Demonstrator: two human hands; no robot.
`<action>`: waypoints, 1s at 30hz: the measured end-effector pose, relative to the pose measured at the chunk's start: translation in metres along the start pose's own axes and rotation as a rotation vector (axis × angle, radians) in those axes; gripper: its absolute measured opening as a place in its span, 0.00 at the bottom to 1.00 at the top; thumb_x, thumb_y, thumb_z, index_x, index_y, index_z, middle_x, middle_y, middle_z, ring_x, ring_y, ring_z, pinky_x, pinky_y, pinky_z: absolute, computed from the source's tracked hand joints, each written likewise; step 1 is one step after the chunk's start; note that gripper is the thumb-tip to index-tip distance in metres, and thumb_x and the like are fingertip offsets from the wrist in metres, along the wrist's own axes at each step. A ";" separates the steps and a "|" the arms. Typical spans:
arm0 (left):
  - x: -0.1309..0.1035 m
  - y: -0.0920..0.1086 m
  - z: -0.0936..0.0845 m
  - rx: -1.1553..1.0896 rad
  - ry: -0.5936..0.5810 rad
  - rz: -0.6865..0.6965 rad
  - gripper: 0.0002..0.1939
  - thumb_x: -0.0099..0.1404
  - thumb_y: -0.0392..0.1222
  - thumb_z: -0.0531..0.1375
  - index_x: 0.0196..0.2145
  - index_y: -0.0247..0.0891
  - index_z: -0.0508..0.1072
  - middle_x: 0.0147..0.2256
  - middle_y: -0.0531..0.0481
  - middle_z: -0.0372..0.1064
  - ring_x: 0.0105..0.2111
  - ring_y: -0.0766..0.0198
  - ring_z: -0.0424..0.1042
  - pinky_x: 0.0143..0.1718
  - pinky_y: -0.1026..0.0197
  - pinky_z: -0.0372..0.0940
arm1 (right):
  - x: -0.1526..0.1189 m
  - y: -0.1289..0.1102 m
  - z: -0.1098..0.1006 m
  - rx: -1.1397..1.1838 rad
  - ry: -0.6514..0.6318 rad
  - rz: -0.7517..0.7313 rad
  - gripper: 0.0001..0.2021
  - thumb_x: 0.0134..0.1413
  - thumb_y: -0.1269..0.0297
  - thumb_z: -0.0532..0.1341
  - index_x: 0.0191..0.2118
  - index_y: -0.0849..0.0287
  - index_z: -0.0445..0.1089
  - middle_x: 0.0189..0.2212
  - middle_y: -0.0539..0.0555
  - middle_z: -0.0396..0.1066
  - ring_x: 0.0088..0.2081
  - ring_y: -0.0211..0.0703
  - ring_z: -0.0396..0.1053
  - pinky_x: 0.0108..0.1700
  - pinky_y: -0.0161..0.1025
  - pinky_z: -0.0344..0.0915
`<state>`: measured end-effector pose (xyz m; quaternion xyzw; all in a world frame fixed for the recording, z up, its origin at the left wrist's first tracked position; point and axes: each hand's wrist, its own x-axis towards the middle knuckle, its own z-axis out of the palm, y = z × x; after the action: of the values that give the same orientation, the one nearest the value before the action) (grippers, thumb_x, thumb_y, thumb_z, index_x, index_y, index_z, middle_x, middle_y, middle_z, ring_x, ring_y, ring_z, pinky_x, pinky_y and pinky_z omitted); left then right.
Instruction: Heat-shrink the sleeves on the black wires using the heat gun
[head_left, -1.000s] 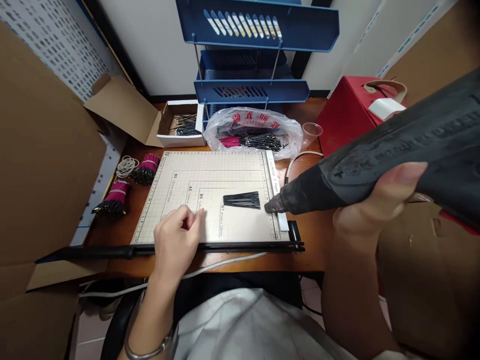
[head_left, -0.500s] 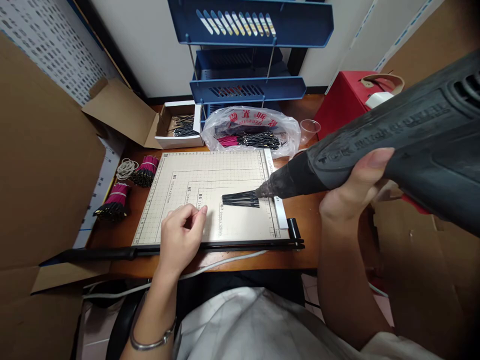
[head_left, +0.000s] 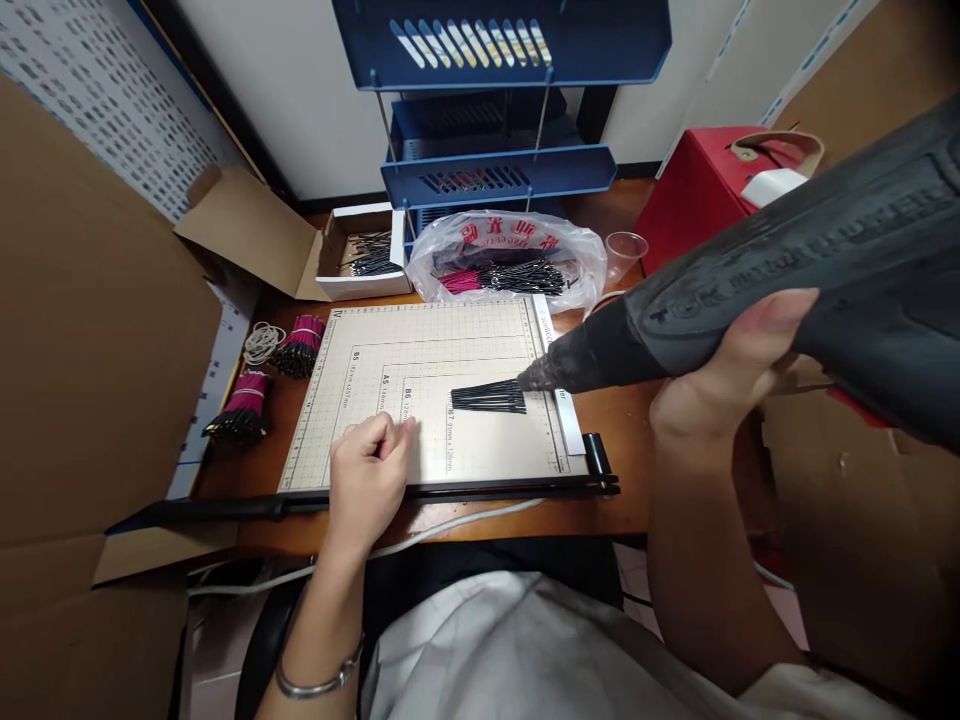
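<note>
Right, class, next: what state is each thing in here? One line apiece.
Left hand: loosely closed
Right hand: gripping the heat gun
Heat gun: held, on or off unclear
Black rods: lying side by side
Paper cutter: arm down
White box: open
Plastic bag: open
Pink-and-black bundles: banded
Clear cup: upright

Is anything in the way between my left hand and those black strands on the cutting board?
Nothing visible: between your left hand and the black strands there's only bare, printed cutting board. The black nozzled tool in your right hand comes in from the opposite side.
</note>
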<state>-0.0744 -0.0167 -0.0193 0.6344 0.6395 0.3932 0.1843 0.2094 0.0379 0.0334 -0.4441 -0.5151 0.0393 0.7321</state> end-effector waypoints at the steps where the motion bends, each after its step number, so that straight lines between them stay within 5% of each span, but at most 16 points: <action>1: 0.001 0.002 0.000 0.001 0.008 -0.010 0.25 0.69 0.41 0.59 0.22 0.42 0.47 0.19 0.59 0.45 0.22 0.67 0.50 0.26 0.60 0.50 | 0.000 0.001 0.000 -0.010 0.001 -0.015 0.22 0.69 0.44 0.52 0.57 0.46 0.72 0.55 0.46 0.69 0.66 0.43 0.61 0.73 0.47 0.47; 4: 0.006 0.018 0.005 0.114 0.029 0.057 0.17 0.68 0.42 0.62 0.25 0.42 0.59 0.22 0.57 0.59 0.25 0.64 0.60 0.31 0.59 0.57 | 0.000 0.004 0.002 0.032 -0.011 0.030 0.24 0.69 0.42 0.50 0.58 0.48 0.72 0.56 0.47 0.69 0.67 0.43 0.59 0.74 0.48 0.46; 6: 0.005 0.035 0.010 0.287 0.002 0.211 0.06 0.69 0.45 0.62 0.36 0.41 0.72 0.35 0.49 0.75 0.38 0.55 0.70 0.44 0.52 0.62 | 0.001 0.005 0.003 0.052 0.003 0.036 0.26 0.68 0.41 0.52 0.58 0.52 0.72 0.56 0.49 0.70 0.67 0.45 0.60 0.74 0.49 0.47; 7: 0.004 0.042 0.014 0.363 -0.027 0.287 0.09 0.70 0.47 0.62 0.44 0.42 0.74 0.43 0.46 0.77 0.46 0.50 0.71 0.51 0.46 0.61 | 0.001 0.006 0.005 0.042 0.024 0.022 0.25 0.67 0.42 0.54 0.57 0.53 0.72 0.56 0.50 0.70 0.67 0.46 0.60 0.74 0.49 0.47; 10: -0.005 0.059 0.023 0.481 -0.123 0.409 0.20 0.73 0.51 0.58 0.58 0.43 0.72 0.61 0.42 0.70 0.62 0.40 0.63 0.65 0.33 0.48 | 0.003 0.007 0.007 0.028 0.067 -0.024 0.24 0.66 0.43 0.55 0.55 0.54 0.74 0.59 0.49 0.68 0.68 0.45 0.58 0.74 0.47 0.47; 14: -0.015 0.061 0.030 0.553 -0.193 0.408 0.23 0.74 0.52 0.55 0.63 0.44 0.70 0.68 0.43 0.60 0.70 0.38 0.52 0.68 0.27 0.36 | 0.004 0.005 0.007 0.079 0.048 -0.026 0.23 0.66 0.43 0.55 0.53 0.53 0.75 0.58 0.50 0.70 0.68 0.45 0.59 0.74 0.46 0.49; 23: -0.011 0.050 0.025 0.624 -0.265 0.409 0.24 0.76 0.51 0.53 0.65 0.45 0.68 0.70 0.44 0.55 0.71 0.39 0.50 0.69 0.26 0.38 | -0.002 0.015 0.008 0.022 0.141 -0.027 0.22 0.67 0.47 0.56 0.56 0.54 0.73 0.54 0.52 0.71 0.63 0.44 0.64 0.72 0.45 0.50; 30: -0.009 0.048 0.027 0.637 -0.272 0.441 0.23 0.77 0.51 0.51 0.63 0.44 0.69 0.70 0.44 0.55 0.71 0.39 0.50 0.68 0.26 0.40 | 0.007 0.011 0.005 -0.022 0.053 -0.077 0.23 0.66 0.42 0.55 0.53 0.51 0.75 0.54 0.49 0.72 0.66 0.44 0.59 0.74 0.49 0.47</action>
<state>-0.0217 -0.0238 -0.0030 0.8278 0.5478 0.1180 -0.0272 0.2133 0.0509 0.0314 -0.4327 -0.5127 -0.0064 0.7415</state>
